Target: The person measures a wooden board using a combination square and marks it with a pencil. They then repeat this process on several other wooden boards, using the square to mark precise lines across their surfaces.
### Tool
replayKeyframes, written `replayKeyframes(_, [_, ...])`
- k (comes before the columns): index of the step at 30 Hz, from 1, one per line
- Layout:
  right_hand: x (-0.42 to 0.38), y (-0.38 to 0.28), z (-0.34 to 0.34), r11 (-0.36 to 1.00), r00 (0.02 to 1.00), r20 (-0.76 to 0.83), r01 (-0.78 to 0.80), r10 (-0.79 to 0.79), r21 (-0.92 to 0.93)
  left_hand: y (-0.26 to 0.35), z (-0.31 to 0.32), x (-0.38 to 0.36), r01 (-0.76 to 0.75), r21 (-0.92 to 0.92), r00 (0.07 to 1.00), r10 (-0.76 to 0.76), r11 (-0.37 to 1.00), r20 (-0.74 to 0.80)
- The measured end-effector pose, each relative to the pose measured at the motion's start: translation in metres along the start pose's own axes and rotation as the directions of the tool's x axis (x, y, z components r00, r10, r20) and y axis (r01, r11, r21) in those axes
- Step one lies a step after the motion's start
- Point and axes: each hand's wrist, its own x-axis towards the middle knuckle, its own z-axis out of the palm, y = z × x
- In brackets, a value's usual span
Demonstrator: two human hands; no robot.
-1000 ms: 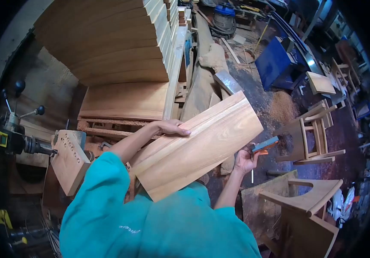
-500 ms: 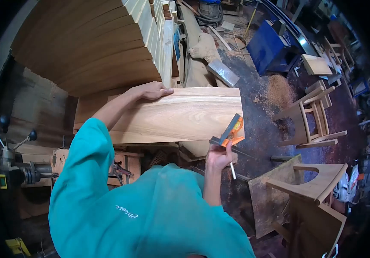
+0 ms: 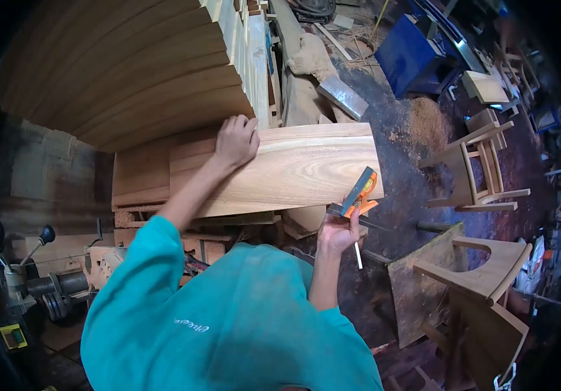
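A light-brown wooden board (image 3: 319,159) with wavy grain lies across in front of me, its left part on another board (image 3: 140,171). My left hand (image 3: 237,140) is on the board near its far edge, knuckles up and fingers curled. The fingertips are partly hidden. Just off the board's near right corner, my right hand (image 3: 338,233) is closed round an orange-and-grey combination square (image 3: 360,194) with a yellow patch on its head. A thin white stick (image 3: 359,255), like a pencil, pokes out below the same hand.
Stacked boards (image 3: 124,72) rise at the upper left, close above my left hand. A machine with knobbed levers (image 3: 16,274) stands at left. Wooden chair frames (image 3: 476,169), a curved wooden piece (image 3: 476,267), a sawdust heap (image 3: 427,127) and a blue machine (image 3: 411,55) are at right.
My left hand has turned from lying flatter along the far edge to knuckles up with curled fingers. The view has shifted slightly. My right hand still holds the combination square and white stick.
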Motion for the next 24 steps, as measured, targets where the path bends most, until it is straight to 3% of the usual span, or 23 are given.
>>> replayKeyframes(1, [-0.003,-0.001,0.004,1.0,1.0,-0.024,-0.001,0.001,-0.013,0.008,0.001,-0.008,0.007,-0.002,1.0,-0.007,1.0,-0.005])
replayKeyframes(3, [-0.006,-0.003,0.002,0.999,1.0,0.012,-0.02,0.02,-0.031,0.031,-0.002,-0.03,0.306,0.07,0.95,-0.31,0.949,0.043])
replayKeyframes(5, [-0.002,0.0,0.005,0.998,0.997,0.05,-0.051,0.053,-0.039,0.051,-0.006,-0.046,0.378,0.133,0.925,-0.378,0.916,-0.03])
replayKeyframes(7, [-0.002,-0.004,0.004,0.993,0.986,0.12,-0.12,0.118,0.01,0.062,-0.002,-0.059,0.542,0.27,0.836,-0.544,0.796,-0.077])
replayKeyframes(12, [0.0,-0.003,0.01,0.984,0.991,0.082,-0.095,0.108,-0.148,0.039,0.005,-0.049,0.542,0.188,0.826,-0.561,0.819,0.059])
replayKeyframes(14, [0.0,-0.002,0.009,0.98,0.99,0.085,-0.097,0.113,-0.174,0.037,0.011,-0.049,0.604,0.121,0.797,-0.601,0.788,-0.066])
replayKeyframes(18, [0.006,0.026,0.028,0.971,1.0,-0.007,0.007,-0.009,-0.239,0.02,0.014,-0.037,0.64,-0.027,0.76,-0.637,0.768,-0.128])
replayKeyframes(19, [0.008,0.032,0.031,0.966,1.0,-0.02,0.006,-0.012,-0.258,0.018,0.007,-0.043,0.637,-0.015,0.762,-0.633,0.771,-0.136])
replayKeyframes(21, [0.009,0.037,0.033,0.964,0.999,0.035,0.035,-0.027,-0.264,0.034,-0.02,-0.056,0.729,0.032,0.683,-0.729,0.684,0.041])
replayKeyframes(23, [0.008,0.036,0.032,0.968,1.0,0.01,0.024,-0.022,-0.251,0.063,-0.029,-0.097,0.73,0.305,0.677,-0.709,0.612,-0.199])
replayKeyframes(24, [0.007,0.036,0.035,0.969,1.0,0.001,0.023,-0.023,-0.245,0.063,-0.021,-0.109,0.724,0.313,0.683,-0.704,0.615,-0.195])
